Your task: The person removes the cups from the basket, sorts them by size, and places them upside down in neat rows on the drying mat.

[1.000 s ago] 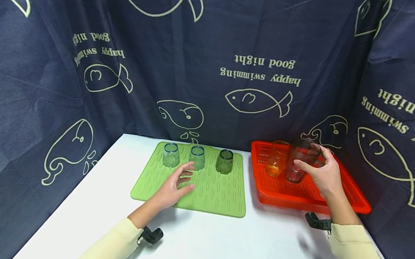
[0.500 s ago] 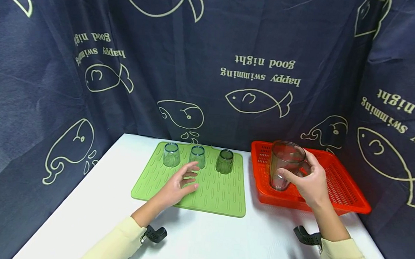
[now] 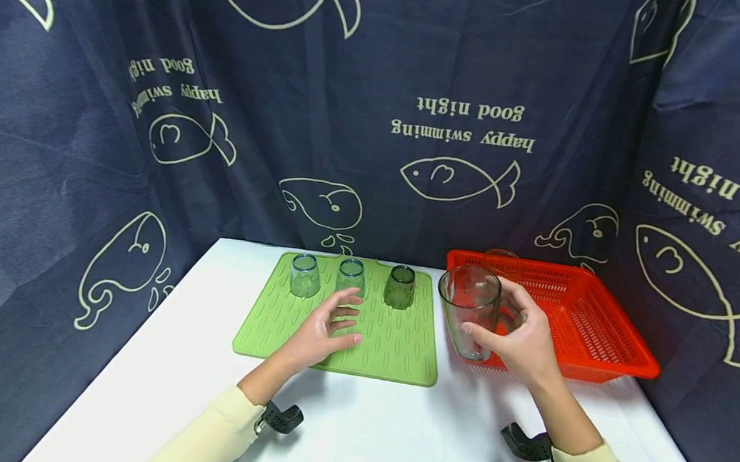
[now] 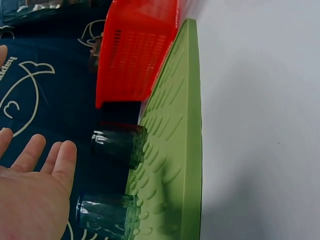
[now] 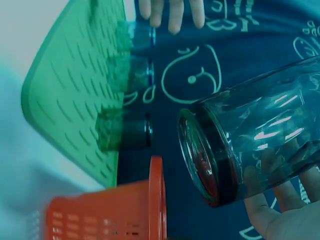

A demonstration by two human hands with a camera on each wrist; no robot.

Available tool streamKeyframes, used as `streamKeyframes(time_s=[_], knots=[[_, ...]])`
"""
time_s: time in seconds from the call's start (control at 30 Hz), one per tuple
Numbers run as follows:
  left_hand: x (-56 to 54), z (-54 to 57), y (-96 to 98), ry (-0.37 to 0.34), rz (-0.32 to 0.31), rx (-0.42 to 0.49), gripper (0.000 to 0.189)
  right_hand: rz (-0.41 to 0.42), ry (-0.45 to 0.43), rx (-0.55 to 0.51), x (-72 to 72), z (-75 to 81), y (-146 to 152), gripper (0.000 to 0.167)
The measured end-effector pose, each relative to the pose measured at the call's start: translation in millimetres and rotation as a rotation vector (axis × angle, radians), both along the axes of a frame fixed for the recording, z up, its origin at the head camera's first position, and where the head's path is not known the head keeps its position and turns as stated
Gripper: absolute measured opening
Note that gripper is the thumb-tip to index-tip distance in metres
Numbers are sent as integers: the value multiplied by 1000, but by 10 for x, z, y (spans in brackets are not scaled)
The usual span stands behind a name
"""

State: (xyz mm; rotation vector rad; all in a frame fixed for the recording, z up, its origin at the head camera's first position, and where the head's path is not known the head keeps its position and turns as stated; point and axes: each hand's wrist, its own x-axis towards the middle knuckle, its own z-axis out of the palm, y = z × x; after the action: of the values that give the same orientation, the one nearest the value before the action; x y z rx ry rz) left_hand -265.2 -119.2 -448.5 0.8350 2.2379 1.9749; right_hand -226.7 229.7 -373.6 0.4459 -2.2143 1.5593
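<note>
My right hand holds a large clear glass with a thick base, thumb on its near side and fingers behind. The glass is raised at the left edge of the red basket, tilted a little. Over the front of the green drying mat is my left hand, fingers spread and nothing in them. Behind it on the mat, in a row, are a pale blue-rimmed glass, a second such glass, partly hidden by my fingertips, and a darker grey-green glass.
Inside the basket at the back left shows the rim of another glass, mostly hidden behind the held one. The white table extends in front of mat and basket. A dark blue fish-patterned curtain hangs behind and at both sides.
My right hand has carried the large glass leftward and toward me, from inside the basket to its left edge. My left hand has shifted slightly right; the three glasses on the mat stay put.
</note>
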Motion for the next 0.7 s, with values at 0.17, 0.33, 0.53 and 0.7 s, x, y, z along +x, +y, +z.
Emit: streamKeyframes(time_s=[0.17, 0.33, 0.53, 0.7], knots=[[2, -13, 17, -5, -4, -13, 81, -2, -5, 59, 56, -50, -117, 72], [26, -8, 31, 9, -26, -26, 80, 32, -4, 90, 93, -112, -238, 73], [70, 5, 55, 14, -48, -19, 79, 77, 13, 111, 117, -192, -360, 73], [134, 50, 93, 12, -76, -17, 82, 83, 20, 146, 143, -247, -442, 73]])
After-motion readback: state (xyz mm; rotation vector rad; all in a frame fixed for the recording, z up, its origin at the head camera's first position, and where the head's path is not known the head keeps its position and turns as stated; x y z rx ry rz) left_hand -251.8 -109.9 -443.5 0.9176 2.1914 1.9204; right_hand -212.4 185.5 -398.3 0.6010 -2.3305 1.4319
